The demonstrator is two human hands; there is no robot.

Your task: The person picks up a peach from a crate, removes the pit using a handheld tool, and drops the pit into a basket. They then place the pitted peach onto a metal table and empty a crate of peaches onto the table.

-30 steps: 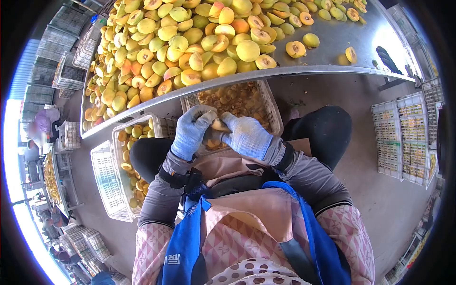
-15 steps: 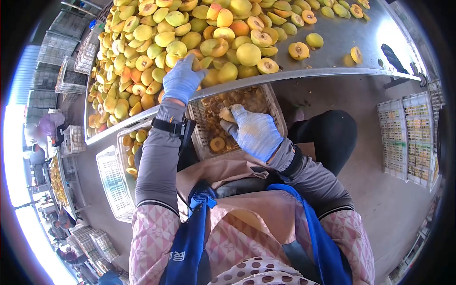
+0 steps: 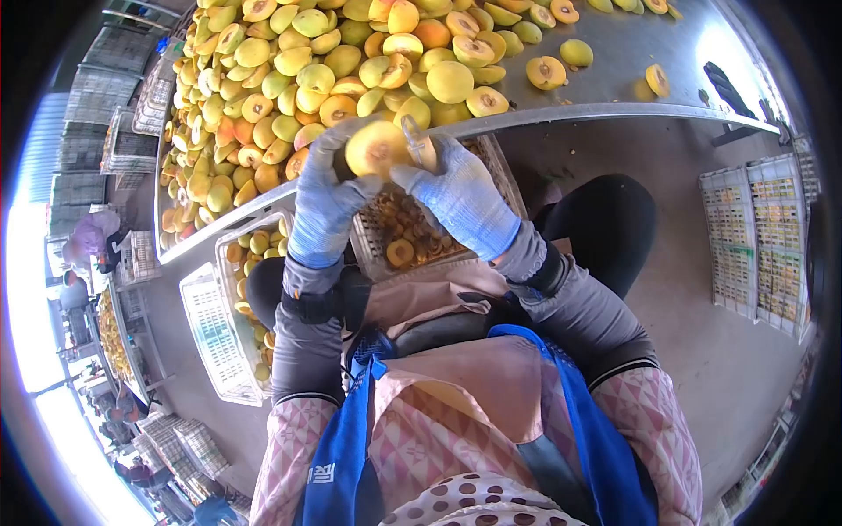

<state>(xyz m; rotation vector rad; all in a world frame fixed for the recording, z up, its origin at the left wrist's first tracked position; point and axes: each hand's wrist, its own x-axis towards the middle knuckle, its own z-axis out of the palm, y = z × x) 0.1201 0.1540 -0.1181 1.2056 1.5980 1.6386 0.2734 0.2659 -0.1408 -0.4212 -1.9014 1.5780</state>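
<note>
My left hand [image 3: 323, 203], in a blue-grey glove, grips a yellow peach half [image 3: 375, 151] between thumb and fingers, cut face with its brownish centre showing. Close at its right, my right hand [image 3: 467, 200], gloved alike, is closed on a small pitting tool [image 3: 419, 145] with a shiny metal loop, held right at the fruit's edge. Both hands are raised at the table's front edge, above a crate [image 3: 372, 250] holding brown pits and scraps. Beyond them is a heap of peach halves [image 3: 289, 61] on the metal table [image 3: 605, 88].
A crate of peach halves [image 3: 256, 241] stands at my left knee, beside a white plastic basket [image 3: 215, 337]. Stacked crates [image 3: 756, 245] stand on the floor at right. A dark glove-like item [image 3: 726, 92] lies on the table's right end. Another person [image 3: 88, 237] is far left.
My left hand has come back from the heap with a peach half. My right hand has risen from over the pit crate to meet it, the tool now at the fruit.
</note>
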